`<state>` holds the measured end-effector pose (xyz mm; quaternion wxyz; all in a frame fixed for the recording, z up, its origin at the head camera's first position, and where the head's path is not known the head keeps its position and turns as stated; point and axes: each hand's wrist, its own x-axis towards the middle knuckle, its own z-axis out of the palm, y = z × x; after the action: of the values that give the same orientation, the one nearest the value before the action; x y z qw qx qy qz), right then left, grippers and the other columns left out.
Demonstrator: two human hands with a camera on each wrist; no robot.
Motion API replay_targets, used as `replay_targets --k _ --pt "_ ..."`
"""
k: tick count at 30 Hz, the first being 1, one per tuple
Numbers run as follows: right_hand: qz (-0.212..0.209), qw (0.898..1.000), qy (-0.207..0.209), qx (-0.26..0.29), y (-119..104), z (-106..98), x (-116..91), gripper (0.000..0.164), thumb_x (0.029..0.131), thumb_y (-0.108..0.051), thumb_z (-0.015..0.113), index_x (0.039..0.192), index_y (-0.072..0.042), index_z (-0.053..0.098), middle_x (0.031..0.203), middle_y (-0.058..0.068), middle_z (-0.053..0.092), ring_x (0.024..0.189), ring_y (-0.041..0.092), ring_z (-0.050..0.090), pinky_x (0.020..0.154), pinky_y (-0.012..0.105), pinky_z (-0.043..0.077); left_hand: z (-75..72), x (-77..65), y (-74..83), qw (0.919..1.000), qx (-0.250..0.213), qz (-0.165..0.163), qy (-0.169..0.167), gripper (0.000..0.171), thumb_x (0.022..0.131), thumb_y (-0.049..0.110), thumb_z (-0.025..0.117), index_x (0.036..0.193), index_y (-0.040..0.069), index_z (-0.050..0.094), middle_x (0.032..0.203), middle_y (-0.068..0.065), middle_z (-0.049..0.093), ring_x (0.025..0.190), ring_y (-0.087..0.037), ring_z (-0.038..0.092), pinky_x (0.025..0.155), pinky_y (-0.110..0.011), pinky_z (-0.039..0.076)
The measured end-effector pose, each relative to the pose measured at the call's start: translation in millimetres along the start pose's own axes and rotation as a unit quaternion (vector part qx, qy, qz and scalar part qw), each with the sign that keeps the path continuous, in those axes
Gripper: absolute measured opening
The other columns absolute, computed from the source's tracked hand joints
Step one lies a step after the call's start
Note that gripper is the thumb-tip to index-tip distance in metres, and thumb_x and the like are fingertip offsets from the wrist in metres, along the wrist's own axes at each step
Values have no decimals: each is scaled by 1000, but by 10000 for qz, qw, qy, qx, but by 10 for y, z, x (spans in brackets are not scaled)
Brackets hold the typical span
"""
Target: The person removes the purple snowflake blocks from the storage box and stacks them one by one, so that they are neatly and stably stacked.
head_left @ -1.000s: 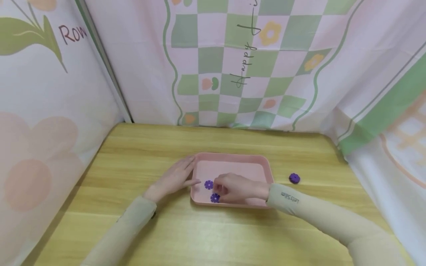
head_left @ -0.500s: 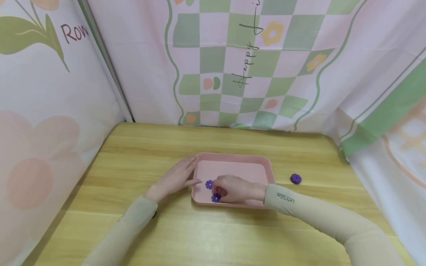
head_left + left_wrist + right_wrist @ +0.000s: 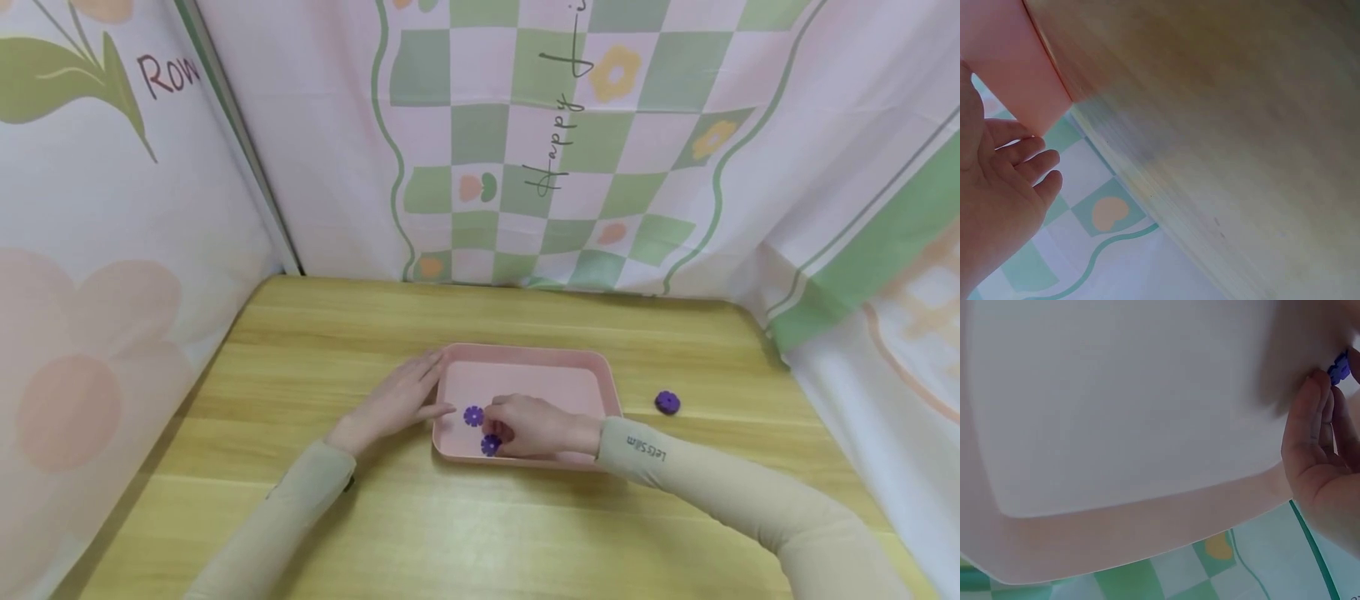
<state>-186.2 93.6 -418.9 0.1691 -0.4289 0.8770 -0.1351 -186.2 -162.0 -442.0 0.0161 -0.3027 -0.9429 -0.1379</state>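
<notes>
A shallow pink tray (image 3: 540, 357) stands on the wooden table. My left hand (image 3: 397, 398) rests against its left side, fingers along the outer wall and thumb reaching over the rim. Over the tray's floor my right hand (image 3: 528, 425) has its fingers curled and pinches a purple flower-shaped plastic disc (image 3: 491, 445). The right wrist view shows part of that purple disc (image 3: 1340, 369) between thumb and fingertips. Another purple flower disc (image 3: 473, 416) lies flat in the tray, just left of the right fingertips. In the left wrist view, the left hand (image 3: 1007, 169) touches the tray's corner with relaxed fingers.
More purple flower discs (image 3: 667, 402), apparently stacked, lie on the table (image 3: 480, 533) to the right of the tray. A patterned curtain (image 3: 480, 133) hangs behind the table, with further cloth at both sides.
The purple disc at my right fingertips has shifted slightly right. My left hand, the tray and the other discs stay in place; the head view has moved a little.
</notes>
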Motion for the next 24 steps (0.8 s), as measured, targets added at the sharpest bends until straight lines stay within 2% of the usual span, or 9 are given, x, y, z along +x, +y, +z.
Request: replay_targets --k 11,17,21,24 --pt "556 9983 145 -65 160 -72 -67 22 80 -16 79 99 -17 69 92 -6 65 83 6 58 76 21 55 -1 -3 6 10000 3 18 54 86 95 51 58 154 -3 25 159 -25 30 148 -39 33 124 -53 28" --pt "614 9979 193 -117 200 -113 -82 23 79 -17 80 99 -14 69 92 -4 64 83 8 58 77 24 55 0 -5 8 10000 28 44 74 86 95 51 58 154 -4 26 158 -26 31 147 -40 34 124 -53 28" --pt "690 9975 165 -62 192 -111 -75 25 79 -22 81 99 -14 68 90 -4 62 81 7 55 75 23 53 9 -3 3 10000 -6 17 43 86 96 51 58 154 -3 25 159 -26 30 148 -39 33 124 -53 28" --pt "698 9974 201 -44 189 -96 -63 24 79 -20 80 98 -14 67 88 -4 61 79 8 54 72 22 52 19 1 -4 10000 -17 -3 27 87 96 52 57 155 -2 24 160 -25 29 148 -39 32 125 -53 27"
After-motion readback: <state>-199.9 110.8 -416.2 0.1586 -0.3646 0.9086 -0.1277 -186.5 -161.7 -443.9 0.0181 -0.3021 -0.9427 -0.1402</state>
